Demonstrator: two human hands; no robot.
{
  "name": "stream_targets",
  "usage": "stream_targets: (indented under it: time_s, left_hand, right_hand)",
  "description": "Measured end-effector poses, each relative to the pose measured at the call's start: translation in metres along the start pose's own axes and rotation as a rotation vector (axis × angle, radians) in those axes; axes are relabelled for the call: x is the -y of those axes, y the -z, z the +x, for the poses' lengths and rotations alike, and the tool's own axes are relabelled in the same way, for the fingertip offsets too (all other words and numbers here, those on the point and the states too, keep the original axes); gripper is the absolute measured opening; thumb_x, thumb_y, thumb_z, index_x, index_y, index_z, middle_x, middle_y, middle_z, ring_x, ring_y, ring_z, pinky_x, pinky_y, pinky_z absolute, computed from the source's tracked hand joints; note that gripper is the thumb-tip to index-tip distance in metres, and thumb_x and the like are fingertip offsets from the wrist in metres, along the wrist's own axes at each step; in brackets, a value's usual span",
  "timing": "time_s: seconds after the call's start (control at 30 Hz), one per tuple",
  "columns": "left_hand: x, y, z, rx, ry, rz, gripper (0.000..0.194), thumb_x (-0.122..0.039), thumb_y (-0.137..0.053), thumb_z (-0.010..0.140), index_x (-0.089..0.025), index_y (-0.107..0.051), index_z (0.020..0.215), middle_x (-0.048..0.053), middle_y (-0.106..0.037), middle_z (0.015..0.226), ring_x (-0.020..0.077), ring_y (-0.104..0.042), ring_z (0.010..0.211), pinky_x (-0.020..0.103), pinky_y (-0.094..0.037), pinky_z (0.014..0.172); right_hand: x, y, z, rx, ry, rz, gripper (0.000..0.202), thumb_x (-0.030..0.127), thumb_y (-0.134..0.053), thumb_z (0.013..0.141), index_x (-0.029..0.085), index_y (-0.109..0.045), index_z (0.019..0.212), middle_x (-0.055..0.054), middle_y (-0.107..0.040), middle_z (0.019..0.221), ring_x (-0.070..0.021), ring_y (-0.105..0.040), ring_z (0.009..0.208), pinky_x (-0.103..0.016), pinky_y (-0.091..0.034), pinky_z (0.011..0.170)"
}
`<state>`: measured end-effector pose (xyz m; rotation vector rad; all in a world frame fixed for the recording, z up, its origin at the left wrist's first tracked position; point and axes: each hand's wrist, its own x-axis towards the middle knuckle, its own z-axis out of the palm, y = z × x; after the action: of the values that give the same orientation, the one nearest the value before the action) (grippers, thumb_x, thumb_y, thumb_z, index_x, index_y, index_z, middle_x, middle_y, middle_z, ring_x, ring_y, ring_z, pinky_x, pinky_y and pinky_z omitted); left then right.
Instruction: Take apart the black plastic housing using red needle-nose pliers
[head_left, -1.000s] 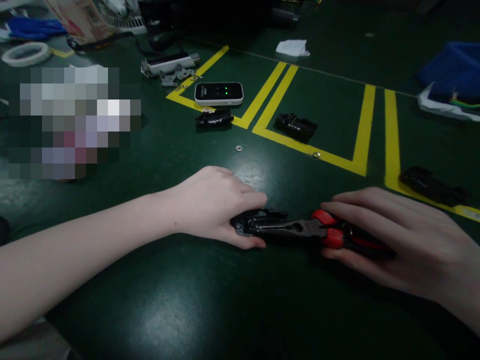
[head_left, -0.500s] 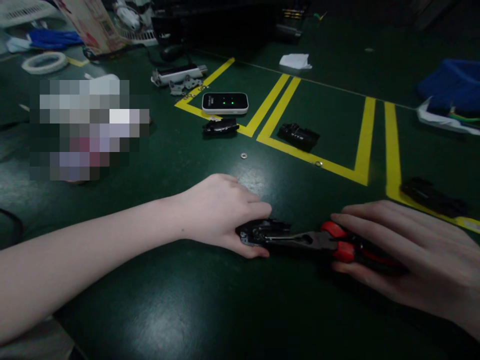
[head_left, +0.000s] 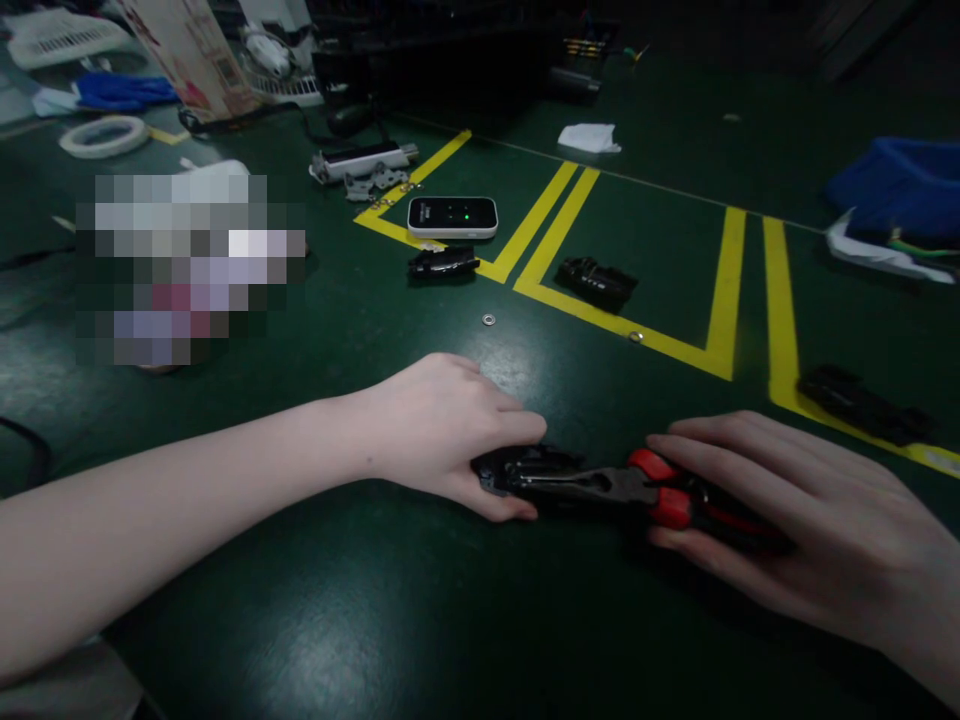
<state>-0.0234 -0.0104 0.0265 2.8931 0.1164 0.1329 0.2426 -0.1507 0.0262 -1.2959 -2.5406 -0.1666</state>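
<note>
My left hand (head_left: 465, 430) is closed around a black plastic part (head_left: 496, 472), pressing it to the green table with thumb and fingers. From the other side, my right hand (head_left: 780, 500) grips needle-nose pliers (head_left: 671, 507) with red and black handles. The jaws lie along the black part, reaching close to my left thumb; what they pinch, if anything, is too dark to make out. Beyond my left hand a small metal ring (head_left: 489, 320) lies flat on the table.
Similar black parts (head_left: 444, 263) lie around the yellow tape marks (head_left: 622, 322). A black-and-white device (head_left: 453, 217) with a green light sits behind them. A tape roll (head_left: 105, 136) is at the far left, a blue bin (head_left: 900, 185) at the far right.
The pliers and my right hand have shifted slightly left, the jaws lying further over the black part. My left hand keeps its hold. The whole view has shifted a little.
</note>
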Motion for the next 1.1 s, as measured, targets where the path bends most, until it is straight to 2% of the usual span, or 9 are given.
stream_targets:
  time_s: [0.3, 0.5, 0.93, 1.1]
  left_hand:
    - [-0.0005, 0.0008, 0.0002, 0.005, 0.020, 0.000, 0.037, -0.057, -0.061, 0.085, -0.020, -0.060, 0.084, -0.003, -0.066, 0.073, 0.0157, -0.061, 0.062, 0.030, -0.034, 0.056]
    - [-0.0039, -0.0003, 0.0006, -0.002, 0.053, 0.024, 0.037, -0.057, -0.061, 0.085, -0.021, -0.061, 0.083, -0.003, -0.068, 0.073, 0.0165, -0.063, 0.063, 0.030, -0.033, 0.058]
    - [-0.0043, -0.0015, 0.0010, -0.024, 0.027, 0.033, 0.039, -0.059, -0.061, 0.084, -0.021, -0.060, 0.083, -0.003, -0.067, 0.073, 0.0160, -0.060, 0.062, 0.029, -0.032, 0.056]
    - [-0.0023, -0.0012, 0.0008, -0.012, 0.032, 0.002, 0.039, -0.059, -0.060, 0.084, -0.021, -0.060, 0.083, -0.003, -0.067, 0.073, 0.0155, -0.060, 0.060, 0.030, -0.032, 0.056]
  right_hand:
    - [-0.0031, 0.0063, -0.0046, 0.028, -0.027, -0.018, 0.039, 0.043, -0.055, 0.093, 0.018, -0.056, 0.123, -0.011, -0.064, 0.107, -0.0220, -0.066, 0.086, -0.034, -0.060, 0.061]
    - [-0.0051, 0.0068, -0.0045, -0.021, 0.054, -0.082, 0.039, 0.044, -0.056, 0.092, 0.014, -0.060, 0.116, -0.012, -0.065, 0.101, -0.0195, -0.066, 0.079, -0.029, -0.058, 0.057]
    - [0.0030, 0.0031, -0.0040, -0.033, 0.004, -0.021, 0.037, 0.041, -0.055, 0.092, 0.016, -0.060, 0.118, -0.012, -0.065, 0.102, -0.0228, -0.067, 0.081, -0.035, -0.060, 0.057]
    - [-0.0045, 0.0049, -0.0073, 0.001, -0.022, -0.006, 0.037, 0.041, -0.057, 0.091, 0.020, -0.058, 0.122, -0.010, -0.066, 0.105, -0.0233, -0.068, 0.083, -0.035, -0.061, 0.058]
